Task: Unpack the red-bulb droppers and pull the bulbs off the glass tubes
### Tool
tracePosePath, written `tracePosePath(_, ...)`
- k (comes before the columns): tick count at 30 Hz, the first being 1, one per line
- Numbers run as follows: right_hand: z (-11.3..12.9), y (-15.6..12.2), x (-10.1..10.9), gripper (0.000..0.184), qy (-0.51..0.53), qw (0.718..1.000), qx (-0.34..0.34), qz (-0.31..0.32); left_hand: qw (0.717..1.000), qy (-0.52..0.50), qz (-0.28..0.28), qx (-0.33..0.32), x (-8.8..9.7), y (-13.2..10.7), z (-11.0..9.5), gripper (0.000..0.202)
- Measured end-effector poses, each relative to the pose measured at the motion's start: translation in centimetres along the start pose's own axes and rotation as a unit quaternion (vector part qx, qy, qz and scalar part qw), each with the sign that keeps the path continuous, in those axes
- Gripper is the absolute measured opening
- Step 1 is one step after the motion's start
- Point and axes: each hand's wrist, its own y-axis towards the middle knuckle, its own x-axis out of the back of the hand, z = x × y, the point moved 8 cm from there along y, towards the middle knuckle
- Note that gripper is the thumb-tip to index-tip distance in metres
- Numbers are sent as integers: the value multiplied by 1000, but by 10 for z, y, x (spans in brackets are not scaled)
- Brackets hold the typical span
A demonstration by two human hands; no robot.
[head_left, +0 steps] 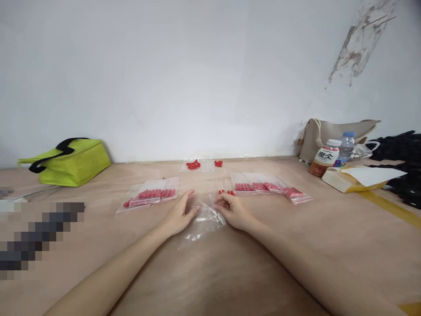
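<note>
A crumpled clear plastic bag (207, 217) lies on the table between my two hands. My left hand (179, 215) is at its left side, thumb and fingers apart, with nothing visible held. The fingers of my right hand (233, 210) are closed in a pinch on the bag's right edge. Just beyond the right hand lie several thin clear pieces with red ends (229, 192). Zip bags with red pieces (156, 193) overlap in a row to the left. More zip bags with red pieces (263, 186) fan out to the right.
Loose red pieces (193, 164) lie on clear plastic near the wall, with a smaller red pile (218, 163) beside them. A lime-green bag (77, 162) stands at left. At right are a drink bottle (325, 158), a water bottle (347, 147), a beige bag (309, 136) and a carton (348, 180).
</note>
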Motion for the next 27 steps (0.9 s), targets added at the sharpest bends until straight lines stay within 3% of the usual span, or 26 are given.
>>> tracePosePath(3, 9, -2, 4, 28, 28, 998, 47, -22, 1000, -29, -3, 3, 2, 6, 7, 48)
tracePosePath(5, 9, -4, 9, 37, 13, 998, 51, -40, 999, -34, -36, 22, 16, 13, 17, 45)
tracePosePath(9, 5, -5, 19, 29, -32, 996, 42, -72, 972, 55, -168, 155, 81, 28, 61, 47)
tracePosePath(13, 5, -5, 22, 22, -54, 992, 51, -99, 933, 154, -211, 248, 130, 38, 102, 51)
tracePosePath(16, 8, -7, 17, 21, -57, 993, 65, -82, 915, 217, -192, 281, 138, 40, 118, 50)
tracePosePath(18, 9, -9, 16, 22, -59, 992, 71, -80, 906, 239, -213, 278, 140, 34, 116, 46)
tracePosePath(20, 10, -10, 16, 21, -66, 991, 77, -83, 898, 281, -260, 218, 142, 26, 98, 38)
tracePosePath(22, 11, -11, 15, 20, -79, 990, 79, -86, 911, 307, -264, 83, 131, 20, 69, 27)
tracePosePath(25, 13, -13, 13, 17, -104, 988, 84, -74, 928, 319, -155, -118, 93, 11, 33, 20)
tracePosePath(27, 16, -15, 11, 17, -120, 987, 91, -57, 915, 347, -101, -180, 72, 5, 23, 21)
